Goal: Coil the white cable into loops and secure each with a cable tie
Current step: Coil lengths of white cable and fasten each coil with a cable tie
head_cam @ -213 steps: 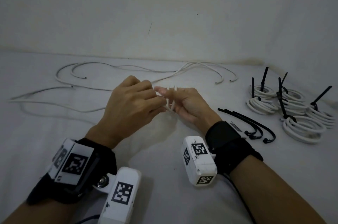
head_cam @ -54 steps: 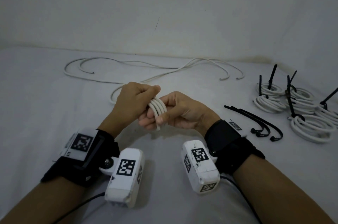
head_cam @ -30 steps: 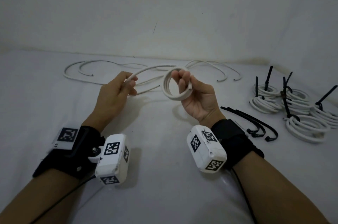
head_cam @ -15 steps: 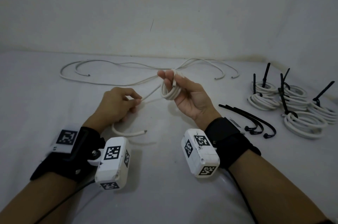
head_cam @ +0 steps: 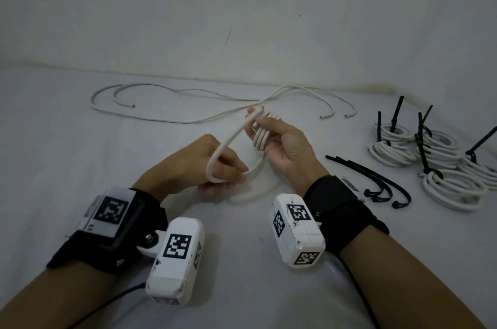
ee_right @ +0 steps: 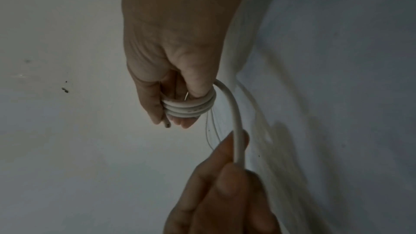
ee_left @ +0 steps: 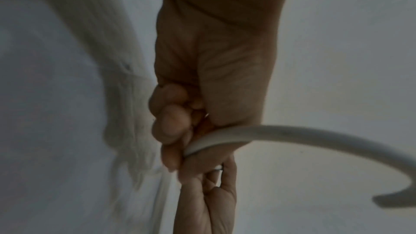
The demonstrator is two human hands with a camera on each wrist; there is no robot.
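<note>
White cable [head_cam: 259, 137] stays coiled in right hand [head_cam: 285, 151]; left hand [head_cam: 193, 167] now loops it.

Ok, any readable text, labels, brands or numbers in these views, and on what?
No readable words or numbers anywhere.
Wrist cameras and the left wrist strap: black-and-white square code markers only, no letters.
Coiled white cable: faint jacket print, too blurred to read.
Small label by the loose black cable ties: too small.

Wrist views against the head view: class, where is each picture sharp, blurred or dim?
Head view: dim, even light, sharp on the coil. Left wrist view: left hand soft, cable smeared by blur. Right wrist view: coil in the right hand crisp, left fingers near the lens dark and unfocused.
</note>
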